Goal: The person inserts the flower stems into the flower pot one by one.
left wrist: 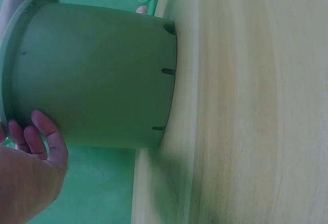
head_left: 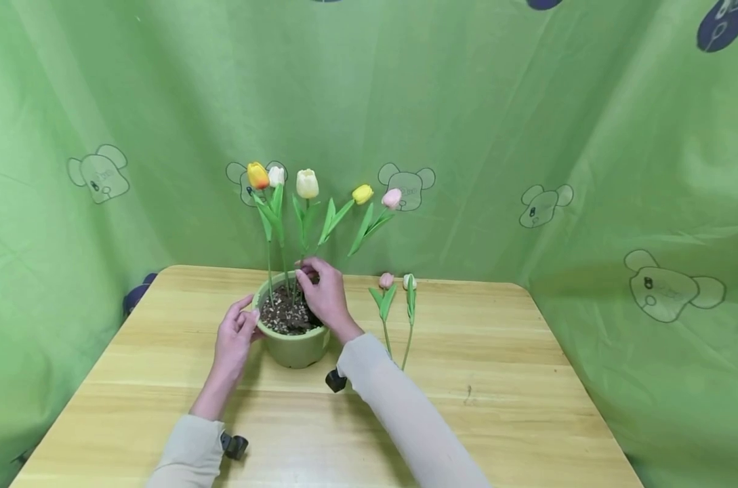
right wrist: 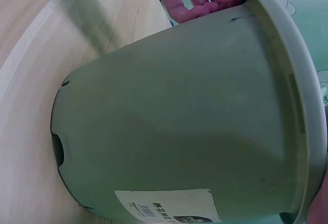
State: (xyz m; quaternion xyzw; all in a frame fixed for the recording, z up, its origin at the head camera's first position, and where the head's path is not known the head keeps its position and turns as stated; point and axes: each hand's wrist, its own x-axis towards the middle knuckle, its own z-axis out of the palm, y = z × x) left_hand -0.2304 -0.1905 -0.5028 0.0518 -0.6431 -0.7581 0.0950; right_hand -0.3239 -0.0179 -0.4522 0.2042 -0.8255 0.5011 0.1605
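Observation:
A green flowerpot (head_left: pixel 295 351) filled with dark soil (head_left: pixel 283 318) stands on the table. My left hand (head_left: pixel 234 332) grips its left rim, thumb on top and fingers curled below, as the left wrist view shows. Over the soil my right hand (head_left: pixel 327 295) pinches a tulip stem, apparently that of the cream tulip (head_left: pixel 308 184). Left of it rise an orange-yellow tulip (head_left: pixel 258 175) and a white tulip (head_left: pixel 276 176). A yellow tulip (head_left: pixel 362 194) and a pink tulip (head_left: pixel 392 198) lean right; their lower stems are hidden behind the right hand.
Right of the pot, another pink tulip (head_left: pixel 386 280) and another white tulip (head_left: pixel 410 281) lie on the wooden table (head_left: pixel 497 379). A green curtain (head_left: pixel 466 122) with bear drawings hangs behind and at the sides. A printed label (right wrist: pixel 169 206) is stuck on the pot.

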